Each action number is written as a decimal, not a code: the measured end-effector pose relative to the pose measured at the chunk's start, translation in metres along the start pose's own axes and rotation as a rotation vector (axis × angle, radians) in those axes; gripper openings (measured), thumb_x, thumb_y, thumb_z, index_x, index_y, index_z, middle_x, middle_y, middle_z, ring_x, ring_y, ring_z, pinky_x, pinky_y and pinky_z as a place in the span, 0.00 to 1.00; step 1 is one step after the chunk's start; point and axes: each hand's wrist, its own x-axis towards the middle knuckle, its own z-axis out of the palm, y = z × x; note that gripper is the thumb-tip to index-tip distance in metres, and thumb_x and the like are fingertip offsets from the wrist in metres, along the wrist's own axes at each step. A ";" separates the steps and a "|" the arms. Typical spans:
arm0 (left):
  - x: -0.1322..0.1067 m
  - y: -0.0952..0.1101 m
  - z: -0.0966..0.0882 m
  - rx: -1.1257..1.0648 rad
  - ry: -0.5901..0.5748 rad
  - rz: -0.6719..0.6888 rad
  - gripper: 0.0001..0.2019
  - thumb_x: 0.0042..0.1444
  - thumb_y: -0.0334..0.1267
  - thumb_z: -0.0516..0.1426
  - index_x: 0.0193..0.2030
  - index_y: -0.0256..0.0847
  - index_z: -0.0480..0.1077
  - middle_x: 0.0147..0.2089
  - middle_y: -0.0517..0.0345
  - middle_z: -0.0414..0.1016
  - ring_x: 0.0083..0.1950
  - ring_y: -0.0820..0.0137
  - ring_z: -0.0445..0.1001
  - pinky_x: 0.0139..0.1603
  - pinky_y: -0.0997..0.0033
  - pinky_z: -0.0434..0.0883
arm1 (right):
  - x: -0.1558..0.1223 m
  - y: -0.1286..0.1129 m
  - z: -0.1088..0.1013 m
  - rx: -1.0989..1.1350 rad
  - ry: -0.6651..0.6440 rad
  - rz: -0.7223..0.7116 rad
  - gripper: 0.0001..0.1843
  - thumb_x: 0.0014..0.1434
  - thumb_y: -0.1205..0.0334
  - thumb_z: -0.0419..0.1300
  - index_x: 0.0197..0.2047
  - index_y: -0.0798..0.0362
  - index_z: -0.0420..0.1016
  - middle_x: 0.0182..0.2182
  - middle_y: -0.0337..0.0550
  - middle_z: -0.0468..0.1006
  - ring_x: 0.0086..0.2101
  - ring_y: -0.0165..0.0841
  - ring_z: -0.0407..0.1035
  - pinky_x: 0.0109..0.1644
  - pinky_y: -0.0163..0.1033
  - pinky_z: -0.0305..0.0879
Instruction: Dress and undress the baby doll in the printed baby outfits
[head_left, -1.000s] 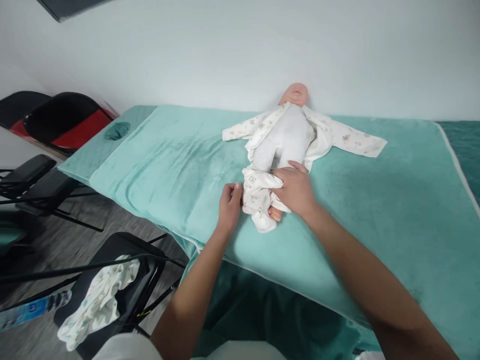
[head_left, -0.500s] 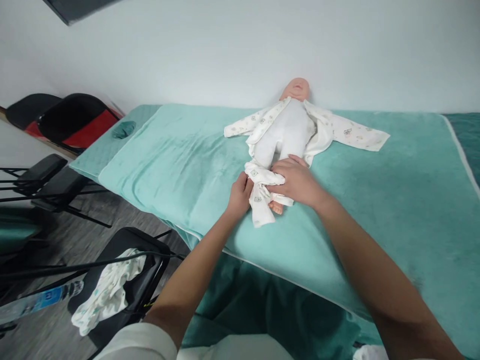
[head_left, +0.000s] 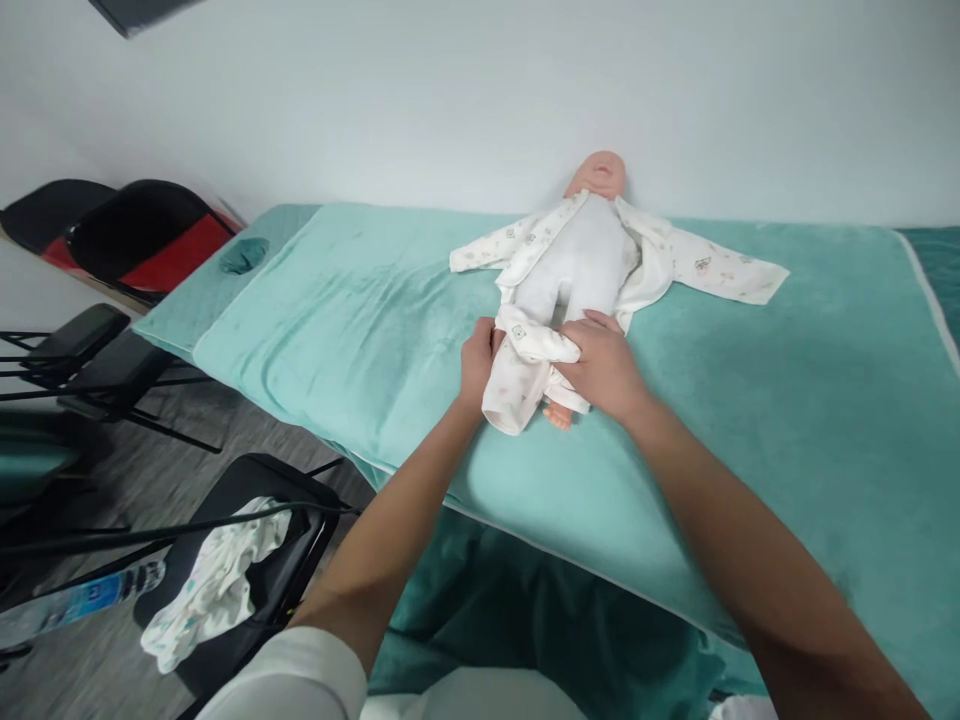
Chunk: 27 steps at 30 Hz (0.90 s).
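Note:
A baby doll [head_left: 586, 250] lies on its back on the green-covered bed, its head toward the wall. Under it a printed white baby shirt [head_left: 724, 267] is spread open, both sleeves out to the sides. White printed baby pants [head_left: 517, 385] are bunched around the doll's lower legs, and one bare foot [head_left: 557, 414] pokes out of a leg opening. My left hand [head_left: 478, 362] is closed on the waist of the pants at the left side. On the right side, my right hand [head_left: 604, 365] grips the same waistband, its fingers partly hidden by cloth.
The bed [head_left: 337, 300] has a face hole [head_left: 244, 255] at its left end. To the lower left stands a black chair [head_left: 247, 490] with a printed white cloth [head_left: 217, 585] on it, beside a water bottle [head_left: 82, 603]. More folding chairs [head_left: 142, 235] stand farther left.
The loose pant leg on the left has opened wider and shifted left and up. My left hand has risen slightly along the doll's leg; my right hand keeps its grip.

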 end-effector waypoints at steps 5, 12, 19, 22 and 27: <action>-0.024 -0.002 -0.009 -0.093 0.020 -0.106 0.11 0.64 0.48 0.55 0.39 0.43 0.66 0.31 0.63 0.69 0.33 0.72 0.66 0.35 0.72 0.63 | 0.001 0.002 -0.002 0.054 -0.036 0.009 0.04 0.60 0.62 0.61 0.33 0.51 0.70 0.31 0.39 0.76 0.38 0.38 0.72 0.67 0.47 0.52; -0.058 -0.001 -0.026 -0.273 -0.207 -0.198 0.18 0.64 0.55 0.55 0.42 0.40 0.70 0.36 0.59 0.74 0.35 0.71 0.69 0.35 0.72 0.65 | 0.001 0.003 -0.012 0.054 -0.225 -0.105 0.18 0.54 0.48 0.71 0.40 0.51 0.75 0.42 0.40 0.79 0.50 0.42 0.71 0.69 0.52 0.45; -0.038 -0.002 -0.012 -0.105 -0.055 -0.123 0.12 0.67 0.48 0.52 0.40 0.42 0.67 0.34 0.60 0.74 0.35 0.71 0.68 0.37 0.70 0.63 | -0.002 -0.006 -0.006 -0.009 -0.141 -0.074 0.08 0.57 0.59 0.66 0.33 0.51 0.72 0.35 0.37 0.78 0.45 0.38 0.72 0.69 0.48 0.45; -0.021 -0.001 -0.004 -0.047 0.010 -0.147 0.12 0.68 0.45 0.51 0.33 0.43 0.60 0.28 0.62 0.68 0.30 0.72 0.63 0.33 0.70 0.58 | -0.003 -0.010 -0.003 -0.023 -0.082 -0.056 0.07 0.58 0.63 0.61 0.30 0.52 0.69 0.32 0.37 0.77 0.43 0.36 0.72 0.68 0.47 0.47; -0.003 -0.001 0.003 0.082 0.039 -0.108 0.13 0.69 0.47 0.51 0.35 0.45 0.58 0.28 0.60 0.68 0.28 0.70 0.63 0.34 0.67 0.56 | -0.005 -0.008 0.002 -0.030 0.041 -0.078 0.09 0.59 0.62 0.57 0.27 0.51 0.64 0.24 0.34 0.71 0.31 0.33 0.69 0.65 0.45 0.53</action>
